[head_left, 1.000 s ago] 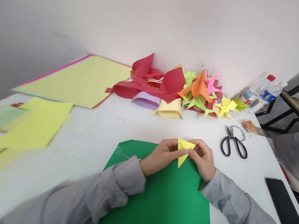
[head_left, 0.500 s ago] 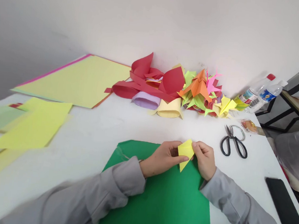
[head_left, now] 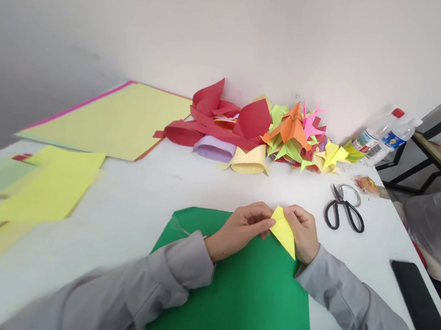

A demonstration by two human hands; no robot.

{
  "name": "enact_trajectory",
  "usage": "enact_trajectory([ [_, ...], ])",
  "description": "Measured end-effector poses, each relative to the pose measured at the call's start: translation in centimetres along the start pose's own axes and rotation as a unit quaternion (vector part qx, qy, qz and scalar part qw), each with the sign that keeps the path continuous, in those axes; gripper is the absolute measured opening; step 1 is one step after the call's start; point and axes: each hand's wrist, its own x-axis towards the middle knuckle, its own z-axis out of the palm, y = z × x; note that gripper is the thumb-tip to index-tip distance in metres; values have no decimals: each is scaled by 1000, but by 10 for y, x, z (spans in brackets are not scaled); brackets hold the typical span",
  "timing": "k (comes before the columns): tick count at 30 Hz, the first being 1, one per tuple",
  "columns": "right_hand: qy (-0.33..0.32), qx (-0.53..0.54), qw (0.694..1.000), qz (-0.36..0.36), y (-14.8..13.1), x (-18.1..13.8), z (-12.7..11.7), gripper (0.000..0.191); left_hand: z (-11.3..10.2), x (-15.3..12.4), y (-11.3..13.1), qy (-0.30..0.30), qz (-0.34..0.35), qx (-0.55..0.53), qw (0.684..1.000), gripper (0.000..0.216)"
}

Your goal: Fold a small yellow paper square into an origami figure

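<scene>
A small piece of folded yellow paper (head_left: 284, 236) is held between my two hands, its long point angled down to the right. My left hand (head_left: 242, 225) pinches its left edge between thumb and fingers. On the other side, my right hand (head_left: 303, 231) grips the upper right edge, thumb in front and fingers curled behind. Both hands are above a green sheet (head_left: 237, 303) lying on the white table. The back of the folded paper is hidden.
Black-handled scissors (head_left: 345, 212) lie at right, with a dark flat object (head_left: 418, 306) nearer me. Folded paper shapes (head_left: 289, 127) and red paper loops (head_left: 209, 122) are piled by the wall, beside plastic bottles (head_left: 391, 135). Yellow sheets (head_left: 53, 184) lie at left.
The folded yellow paper has turned so its point swung from lower left to lower right. My left fingers have shifted to its left edge; my right hand has stayed nearly in place.
</scene>
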Motion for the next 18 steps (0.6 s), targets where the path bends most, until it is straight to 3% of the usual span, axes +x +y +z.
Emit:
enact_trajectory([
  [6,-19,17,999,-20,2,1,-2,31,-1,0,0,8,3,20,1000,28],
  [13,-90,5,992,-84,-1,3,-2,29,-4,0,1,92,47,42,994,25],
  [18,-91,0,995,-35,2,2,-4,41,-4,0,-2,93,-13,-16,995,28],
])
